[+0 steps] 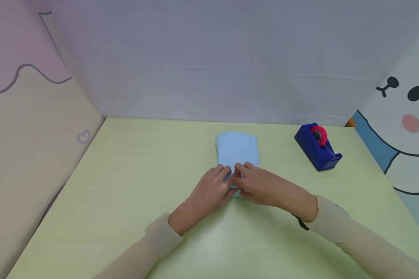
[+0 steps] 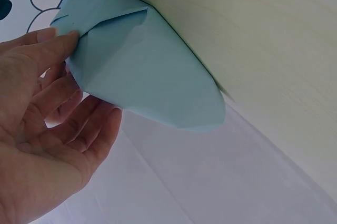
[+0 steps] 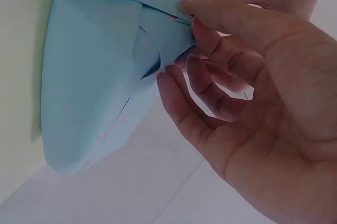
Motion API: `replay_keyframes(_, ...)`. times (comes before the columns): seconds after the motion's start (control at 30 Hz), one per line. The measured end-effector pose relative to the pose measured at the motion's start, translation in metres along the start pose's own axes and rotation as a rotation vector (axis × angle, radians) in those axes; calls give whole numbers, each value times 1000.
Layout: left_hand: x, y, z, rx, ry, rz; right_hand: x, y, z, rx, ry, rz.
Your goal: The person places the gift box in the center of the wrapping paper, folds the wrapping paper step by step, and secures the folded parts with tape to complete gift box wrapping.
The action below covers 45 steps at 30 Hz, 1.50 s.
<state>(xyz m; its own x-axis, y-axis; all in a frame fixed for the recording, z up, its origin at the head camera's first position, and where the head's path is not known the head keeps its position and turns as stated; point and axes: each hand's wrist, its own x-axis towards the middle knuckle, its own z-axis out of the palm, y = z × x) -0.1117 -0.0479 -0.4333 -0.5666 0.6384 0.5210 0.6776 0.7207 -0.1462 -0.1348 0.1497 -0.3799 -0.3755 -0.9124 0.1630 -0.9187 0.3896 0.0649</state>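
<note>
A light-blue folded paper, shaped like a flat pouch, lies on the table with its near end between the two hands. My left hand pinches that end near its folded flap, the thumb on the paper and other fingers curled at its edge. From the other side, my right hand pinches the flap between thumb and forefinger, close to the left fingertips. In the right wrist view, creases and a narrow gap show along the folds of the paper. The fingers partly hide the pinched edge.
A blue tape dispenser with a red-cored roll stands at the right, toward the back of the pale yellow-green table. A pale wall rises behind the table, and printed panels flank its sides.
</note>
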Motion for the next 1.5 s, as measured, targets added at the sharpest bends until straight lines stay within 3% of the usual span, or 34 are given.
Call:
replay_keyframes(0.63, 0, 1, 3, 2, 24, 0, 2, -1, 1, -91, 38, -18)
replay_keyframes(0.97, 0, 1, 1, 28, 31, 9, 5, -5, -5, -149, -33, 49)
replay_keyframes(1.07, 0, 1, 1, 24, 26, 14, 7, -3, -7, -70, -76, 91)
replay_keyframes(1.3, 0, 0, 2, 34, 17, 33, 6, 15, -14, 256, -185, 178)
replay_keyframes(1.5, -1, 0, 1, 38, 11, 33, 3, 24, -18, 411, -202, 214)
